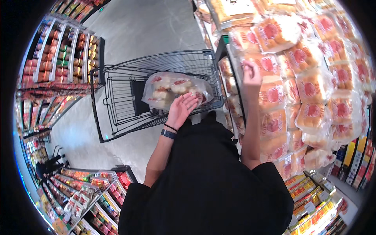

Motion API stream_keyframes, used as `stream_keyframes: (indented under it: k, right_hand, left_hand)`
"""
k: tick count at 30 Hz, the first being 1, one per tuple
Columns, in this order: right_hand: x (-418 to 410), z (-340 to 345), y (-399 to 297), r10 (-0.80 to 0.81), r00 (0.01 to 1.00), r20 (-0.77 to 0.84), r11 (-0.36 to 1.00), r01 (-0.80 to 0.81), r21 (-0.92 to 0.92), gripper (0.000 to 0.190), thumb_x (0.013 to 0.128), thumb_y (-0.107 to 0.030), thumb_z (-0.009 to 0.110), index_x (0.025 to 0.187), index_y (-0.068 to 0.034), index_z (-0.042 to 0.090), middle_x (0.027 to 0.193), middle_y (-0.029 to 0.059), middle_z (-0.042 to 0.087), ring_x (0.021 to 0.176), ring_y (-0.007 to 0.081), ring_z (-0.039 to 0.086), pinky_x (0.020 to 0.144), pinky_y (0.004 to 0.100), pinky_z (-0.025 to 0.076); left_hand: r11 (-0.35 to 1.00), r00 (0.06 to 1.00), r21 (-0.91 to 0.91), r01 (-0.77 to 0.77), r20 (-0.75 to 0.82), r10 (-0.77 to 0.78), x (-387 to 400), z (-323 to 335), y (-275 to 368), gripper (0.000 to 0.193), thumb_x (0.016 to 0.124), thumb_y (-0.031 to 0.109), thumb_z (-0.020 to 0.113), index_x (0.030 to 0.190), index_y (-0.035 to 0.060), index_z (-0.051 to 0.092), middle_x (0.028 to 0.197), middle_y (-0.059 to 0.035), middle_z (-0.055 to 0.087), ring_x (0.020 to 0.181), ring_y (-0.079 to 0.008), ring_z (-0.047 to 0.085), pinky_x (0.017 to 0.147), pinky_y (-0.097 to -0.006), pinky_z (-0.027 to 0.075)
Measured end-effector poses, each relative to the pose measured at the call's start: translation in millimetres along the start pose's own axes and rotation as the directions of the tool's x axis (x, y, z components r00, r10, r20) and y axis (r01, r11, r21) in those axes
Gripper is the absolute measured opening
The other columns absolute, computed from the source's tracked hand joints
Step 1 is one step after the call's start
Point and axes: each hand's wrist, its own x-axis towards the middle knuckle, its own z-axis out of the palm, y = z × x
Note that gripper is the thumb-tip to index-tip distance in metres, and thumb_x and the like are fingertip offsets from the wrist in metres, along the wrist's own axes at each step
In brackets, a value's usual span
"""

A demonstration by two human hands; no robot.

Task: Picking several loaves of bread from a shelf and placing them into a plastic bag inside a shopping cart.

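My left hand (183, 107), palm up with fingers spread, is over the near side of a wire shopping cart (117, 97). It holds nothing. Just beyond its fingers, a clear plastic bag of pale bread buns (167, 86) lies in the cart; whether the fingertips touch it, I cannot tell. My right hand (252, 73) is raised at the edge of a bread display, its fingers loosely curled and slightly blurred, with nothing visible in them. Behind it are bagged loaves of bread (273, 95) with red printing, stacked in rows.
A dark-framed rack edge (235, 82) divides the cart from the bread. Shelves of packaged goods (58, 55) stand at the left, and more shelves (97, 202) at the lower left. Boxed goods (311, 202) fill a lower-right shelf. Grey floor (147, 26) extends beyond the cart.
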Motion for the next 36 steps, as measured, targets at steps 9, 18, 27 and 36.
stream_keyframes:
  k: [9,18,27,36]
  right_hand:
    - [-105,137,50,0.095,0.531,0.842,0.995,-0.036,-0.089,0.026,0.099,-0.021,0.061,0.111,0.0,0.068,0.1,0.0168,0.073,0.093,0.0269,0.072,0.082,0.0349,0.055]
    - [-168,280,95,0.196,0.332,0.923,0.935,0.219,-0.277,0.024,0.091,-0.018,0.059,0.105,0.0,0.068,0.101,0.0215,0.071,0.099,0.0393,0.067,0.088,0.0489,0.052]
    - [-212,398,137,0.186,0.456,0.871,0.786,0.463,-0.41,0.047,0.078,-0.01,0.07,0.123,-0.008,0.06,0.122,0.0204,0.054,0.114,0.0425,0.056,0.093,0.0519,0.052]
    - [-229,455,143,0.181,0.407,0.895,0.625,0.655,-0.425,0.041,0.073,-0.028,0.078,0.11,-0.015,0.067,0.113,0.011,0.059,0.113,0.032,0.055,0.094,0.0441,0.049]
  left_hand:
    - [0.986,0.948,-0.088,-0.144,-0.297,0.112,-80,-109,43,0.041,0.103,0.025,0.048,0.133,-0.0029,0.052,0.132,-0.0177,0.06,0.129,-0.0325,0.055,0.112,-0.0448,0.043]
    - [0.947,0.936,-0.214,-0.238,-0.313,0.164,-112,-148,83,0.042,0.104,0.027,0.048,0.134,-0.0028,0.052,0.131,-0.0183,0.06,0.128,-0.0324,0.055,0.114,-0.0453,0.042]
    - [0.957,0.944,-0.208,-0.205,-0.3,0.137,-97,-183,142,0.049,0.106,0.031,0.042,0.144,-0.0013,0.046,0.131,-0.0166,0.059,0.127,-0.0301,0.055,0.114,-0.0442,0.041]
    - [0.916,0.96,-0.344,-0.206,-0.254,0.12,-62,-214,169,0.052,0.104,0.029,0.048,0.149,0.0048,0.038,0.125,-0.0198,0.061,0.107,-0.027,0.063,0.107,-0.0457,0.046]
